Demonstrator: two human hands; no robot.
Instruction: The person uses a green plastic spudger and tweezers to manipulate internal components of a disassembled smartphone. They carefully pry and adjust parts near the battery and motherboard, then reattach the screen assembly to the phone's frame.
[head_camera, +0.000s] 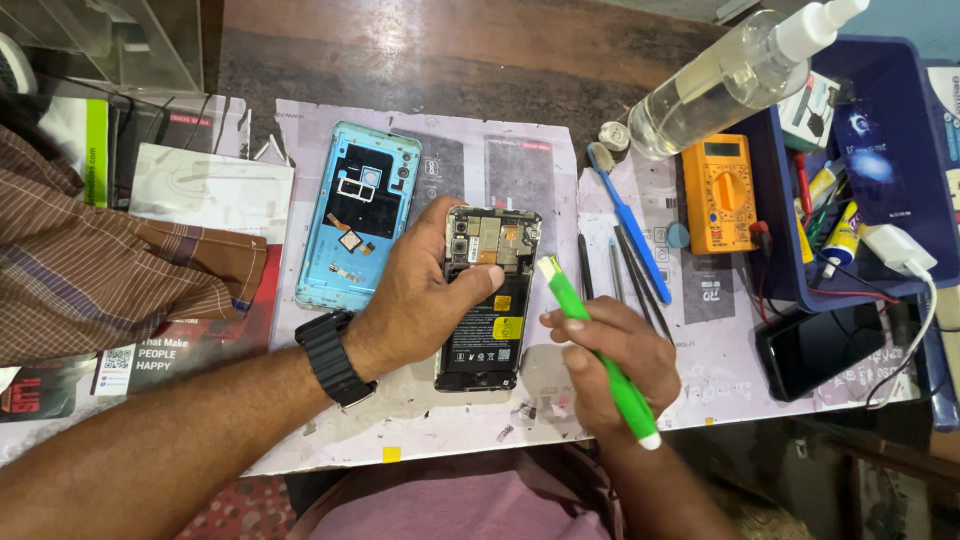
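An opened smartphone (487, 330) lies face down on a white work mat (560, 175), its battery and circuit board exposed. My left hand (420, 290) rests on the phone's left side, thumb pressing near the board. My right hand (615, 355) grips a green plastic pry tool (600, 350) like a pen. Its pale tip sits just right of the phone's upper edge. The phone's light blue back cover (355, 215) lies inside-up to the left of my left hand.
A blue toothbrush (630, 215) and thin dark tools (625, 260) lie right of the phone. An orange multimeter (718, 192), a clear spray bottle (735, 75), a blue bin (890, 150) and a dark phone (820, 350) fill the right. Papers (205, 185) sit at left.
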